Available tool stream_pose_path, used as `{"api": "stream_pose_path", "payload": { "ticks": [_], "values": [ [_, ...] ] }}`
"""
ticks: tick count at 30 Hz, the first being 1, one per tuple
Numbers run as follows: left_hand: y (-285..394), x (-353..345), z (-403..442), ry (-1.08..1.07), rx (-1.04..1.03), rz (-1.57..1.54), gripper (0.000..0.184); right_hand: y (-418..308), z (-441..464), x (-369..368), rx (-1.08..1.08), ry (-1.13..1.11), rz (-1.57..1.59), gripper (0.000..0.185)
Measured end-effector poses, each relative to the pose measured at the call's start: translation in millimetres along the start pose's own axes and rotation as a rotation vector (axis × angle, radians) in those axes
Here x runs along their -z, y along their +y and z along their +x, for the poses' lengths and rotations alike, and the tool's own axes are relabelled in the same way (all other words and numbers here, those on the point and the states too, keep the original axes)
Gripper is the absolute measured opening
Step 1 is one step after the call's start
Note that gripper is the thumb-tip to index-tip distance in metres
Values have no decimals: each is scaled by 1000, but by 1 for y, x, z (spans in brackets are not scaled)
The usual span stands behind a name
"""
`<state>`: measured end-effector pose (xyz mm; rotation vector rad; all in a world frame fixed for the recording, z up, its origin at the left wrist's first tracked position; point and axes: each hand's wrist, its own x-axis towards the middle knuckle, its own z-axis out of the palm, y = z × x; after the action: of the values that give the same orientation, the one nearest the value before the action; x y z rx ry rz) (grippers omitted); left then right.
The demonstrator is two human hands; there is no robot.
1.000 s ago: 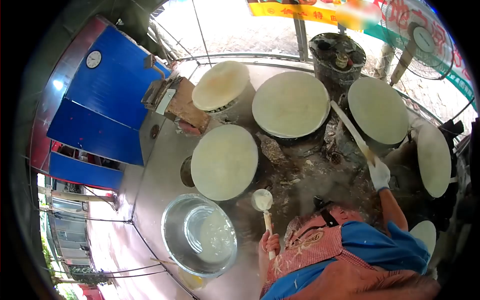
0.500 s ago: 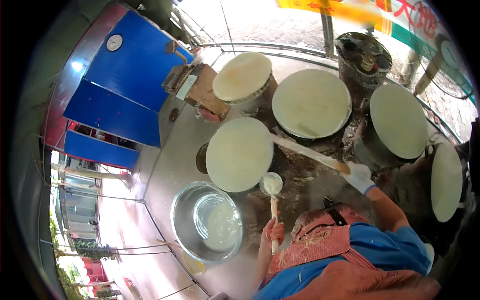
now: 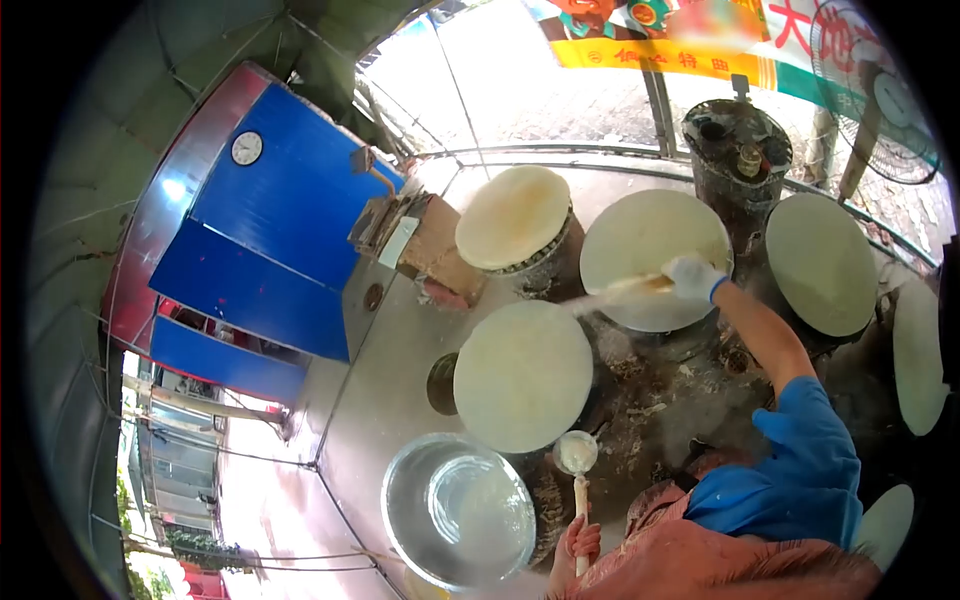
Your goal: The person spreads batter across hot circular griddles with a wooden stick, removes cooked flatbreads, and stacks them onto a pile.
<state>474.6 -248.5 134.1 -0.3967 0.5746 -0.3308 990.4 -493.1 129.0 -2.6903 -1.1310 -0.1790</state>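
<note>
My left hand [image 3: 578, 541], bare, is wrapped round the wooden handle of a ladle [image 3: 576, 454], whose bowl holds pale batter. The ladle is beside the lower edge of a round griddle [image 3: 522, 378] covered by a pale sheet. My gloved right hand [image 3: 693, 277] grips a long wooden spatula [image 3: 625, 290] over another covered griddle [image 3: 650, 235]. The spatula's blurred tip points left, near the top edge of the first griddle; I cannot tell if it touches. A large metal basin [image 3: 460, 512] is left of the ladle.
A browned round [image 3: 515, 215] lies on a griddle at the back. More covered griddles [image 3: 820, 265] stand at right. Behind them are a sooty drum [image 3: 738, 150] and a fan [image 3: 880, 100]. Bricks and a box [image 3: 440, 245] stand beside a blue panel [image 3: 285, 190].
My right hand has swung from the right side leftward and forward with the spatula. My left hand still holds the ladle near the same griddle. The camera view has shifted.
</note>
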Motion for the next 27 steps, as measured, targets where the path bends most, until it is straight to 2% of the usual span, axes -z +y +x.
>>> {"api": "stream_pose_path", "payload": {
  "ticks": [3,5,6,10,12,13,14,15,19,24,27],
  "values": [
    [23,16,2,26,-13,86,31,53,46,31,-86,241,64,21],
    [19,3,12,31,-33,91,30,61,71,109,-276,34,-86,23],
    [17,-2,17,34,-47,99,30,96,85,108,-240,213,-66,23],
    [-1,-21,47,22,-125,130,30,183,122,176,-326,311,-58,26],
    [-13,-23,66,42,-200,147,31,221,147,211,-290,336,-119,27],
    [-11,-11,75,125,-277,157,31,230,163,230,-296,316,-168,28],
    [-10,0,84,211,-353,173,33,230,176,247,-246,362,-191,29],
    [-34,-33,91,193,-378,151,34,232,194,257,-185,387,-233,28],
    [-63,-63,107,209,-450,85,35,176,266,276,45,288,-402,19],
    [-60,-40,114,121,-442,40,35,83,353,229,89,37,-538,19],
    [-53,-30,118,48,-450,7,35,35,400,219,74,5,-395,23]
  ]
}}
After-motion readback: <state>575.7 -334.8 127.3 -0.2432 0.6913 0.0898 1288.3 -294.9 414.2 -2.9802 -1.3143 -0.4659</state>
